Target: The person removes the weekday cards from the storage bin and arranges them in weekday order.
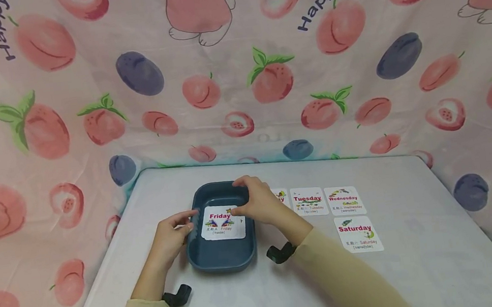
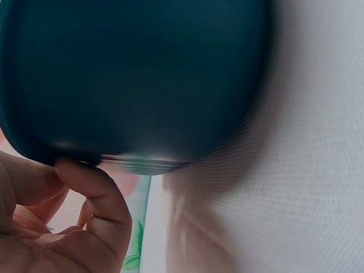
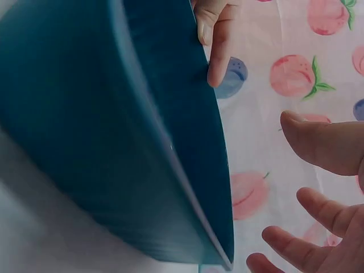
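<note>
A card headed "Friday" (image 1: 222, 223) in red, with Chinese characters and "Friday" again below, lay in the blue tray (image 1: 222, 264) at the table's left. The left hand (image 1: 169, 239) pinched the tray's left rim. The right hand (image 1: 259, 203) was spread and held nothing; its own wrist view showed the fingers apart from the tray, a gap the head view hid. To the right lay "Tuesday" (image 1: 309, 202) and "Wednesday" (image 1: 345, 200), with "Saturday" (image 1: 359, 234) nearer; another card (image 1: 282, 195) was partly covered. "Happy" marked the far cloth (image 1: 236, 73).
</note>
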Demonstrator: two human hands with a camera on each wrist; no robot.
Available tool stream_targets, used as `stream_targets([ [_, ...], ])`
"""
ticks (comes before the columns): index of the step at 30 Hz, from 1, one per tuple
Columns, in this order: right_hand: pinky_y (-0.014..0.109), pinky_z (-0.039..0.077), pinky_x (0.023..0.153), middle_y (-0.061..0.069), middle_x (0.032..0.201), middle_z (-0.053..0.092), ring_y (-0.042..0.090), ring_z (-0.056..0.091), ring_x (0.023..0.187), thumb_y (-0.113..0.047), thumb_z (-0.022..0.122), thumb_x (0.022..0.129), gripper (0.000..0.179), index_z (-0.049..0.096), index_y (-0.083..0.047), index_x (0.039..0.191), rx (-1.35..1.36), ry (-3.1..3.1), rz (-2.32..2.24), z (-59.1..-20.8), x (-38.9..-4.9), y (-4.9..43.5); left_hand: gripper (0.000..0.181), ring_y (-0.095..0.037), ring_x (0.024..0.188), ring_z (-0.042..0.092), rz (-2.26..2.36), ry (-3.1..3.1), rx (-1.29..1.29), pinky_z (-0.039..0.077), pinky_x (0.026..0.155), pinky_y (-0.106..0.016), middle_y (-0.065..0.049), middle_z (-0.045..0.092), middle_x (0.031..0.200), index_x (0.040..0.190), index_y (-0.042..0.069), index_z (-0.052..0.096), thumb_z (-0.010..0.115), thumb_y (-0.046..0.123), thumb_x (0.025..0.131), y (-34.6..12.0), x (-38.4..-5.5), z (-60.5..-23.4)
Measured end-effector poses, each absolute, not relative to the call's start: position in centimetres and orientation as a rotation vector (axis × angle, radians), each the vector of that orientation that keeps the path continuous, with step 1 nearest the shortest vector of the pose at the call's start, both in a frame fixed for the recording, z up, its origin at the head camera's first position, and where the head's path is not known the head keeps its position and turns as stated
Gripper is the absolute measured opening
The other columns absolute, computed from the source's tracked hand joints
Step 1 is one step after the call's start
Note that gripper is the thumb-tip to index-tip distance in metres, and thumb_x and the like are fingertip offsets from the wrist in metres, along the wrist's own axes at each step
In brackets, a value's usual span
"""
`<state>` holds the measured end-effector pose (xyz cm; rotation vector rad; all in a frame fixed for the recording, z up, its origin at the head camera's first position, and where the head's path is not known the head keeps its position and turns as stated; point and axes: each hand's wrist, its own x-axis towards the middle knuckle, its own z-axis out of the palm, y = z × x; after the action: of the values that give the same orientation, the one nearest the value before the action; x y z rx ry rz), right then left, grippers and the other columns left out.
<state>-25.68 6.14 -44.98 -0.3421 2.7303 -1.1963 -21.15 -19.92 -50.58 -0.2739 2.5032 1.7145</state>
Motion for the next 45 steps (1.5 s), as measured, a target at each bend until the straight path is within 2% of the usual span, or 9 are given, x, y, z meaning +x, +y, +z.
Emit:
stream_targets([
  [4, 0.061, 0.046, 0.117, 0.012, 0.158, 0.052, 0.035, 0.047, 0.142, -0.023, 0.093, 0.084, 0.075, 0.056, -0.019, 0.149, -0.343, 2.714, -1.191, -44.9, -25.8, 5.1, 0.038, -0.021, 0.086, 0.053, 1.713, 2.499, -0.269, 0.052, 0.067, -0.030, -0.012, 0.057, 0.117, 0.140, 0.015, 0.073, 0.059, 0.005, 0.106, -19.9, -21.1, -50.5],
  [11, 0.064, 0.041, 0.115, 0.013, 0.155, 0.054, 0.037, 0.047, 0.141, -0.033, 0.094, 0.083, 0.080, 0.053, -0.022, 0.151, -0.386, 2.782, -1.060, -44.7, -25.9, 3.5, 0.038, -0.023, 0.100, 0.054, 1.697, 2.492, -0.274, 0.054, 0.072, -0.028, -0.012, 0.057, 0.120, 0.141, 0.017, 0.073, 0.059, 0.007, 0.107, -20.0, -21.2, -50.5],
  [18, 0.062, 0.043, 0.114, 0.013, 0.151, 0.056, 0.037, 0.048, 0.140, -0.035, 0.094, 0.083, 0.083, 0.052, -0.024, 0.153, -0.391, 2.781, -0.984, -44.7, -26.3, 1.9, 0.038, -0.023, 0.098, 0.055, 1.703, 2.488, -0.271, 0.054, 0.072, -0.027, -0.012, 0.057, 0.119, 0.140, 0.017, 0.073, 0.059, 0.007, 0.107, -20.0, -21.3, -50.6],
  [25, 0.063, 0.042, 0.114, 0.011, 0.154, 0.054, 0.037, 0.048, 0.143, -0.042, 0.094, 0.081, 0.086, 0.050, -0.027, 0.153, -0.381, 2.818, -0.852, -45.2, -26.6, 0.7, 0.037, -0.021, 0.090, 0.055, 1.709, 2.500, -0.246, 0.053, 0.068, -0.027, -0.012, 0.056, 0.117, 0.139, 0.015, 0.074, 0.060, 0.006, 0.106, -20.1, -21.3, -50.7],
  [30, 0.063, 0.042, 0.112, 0.012, 0.154, 0.053, 0.036, 0.049, 0.139, -0.038, 0.096, 0.080, 0.089, 0.048, -0.028, 0.155, -0.377, 2.824, -0.802, -45.5, -26.6, -0.1, 0.037, -0.021, 0.088, 0.056, 1.711, 2.505, -0.233, 0.053, 0.067, -0.028, -0.013, 0.057, 0.117, 0.139, 0.014, 0.074, 0.060, 0.005, 0.105, -20.1, -21.3, -50.7],
  [37, 0.063, 0.042, 0.112, 0.012, 0.149, 0.055, 0.035, 0.049, 0.135, -0.039, 0.096, 0.079, 0.097, 0.044, -0.030, 0.160, -0.382, 2.828, -0.688, -45.9, -26.8, -1.0, 0.038, -0.024, 0.093, 0.057, 1.705, 2.512, -0.235, 0.054, 0.068, -0.028, -0.013, 0.058, 0.117, 0.139, 0.014, 0.073, 0.060, 0.005, 0.105, -20.2, -21.4, -50.7],
  [45, 0.064, 0.040, 0.115, 0.012, 0.154, 0.052, 0.037, 0.048, 0.136, -0.035, 0.097, 0.079, 0.101, 0.041, -0.031, 0.163, -0.377, 2.800, -0.620, -46.7, -27.3, -1.7, 0.038, -0.021, 0.088, 0.058, 1.716, 2.497, -0.235, 0.054, 0.068, -0.026, -0.014, 0.057, 0.119, 0.139, 0.014, 0.073, 0.060, 0.005, 0.105, -20.1, -21.4, -50.7],
])
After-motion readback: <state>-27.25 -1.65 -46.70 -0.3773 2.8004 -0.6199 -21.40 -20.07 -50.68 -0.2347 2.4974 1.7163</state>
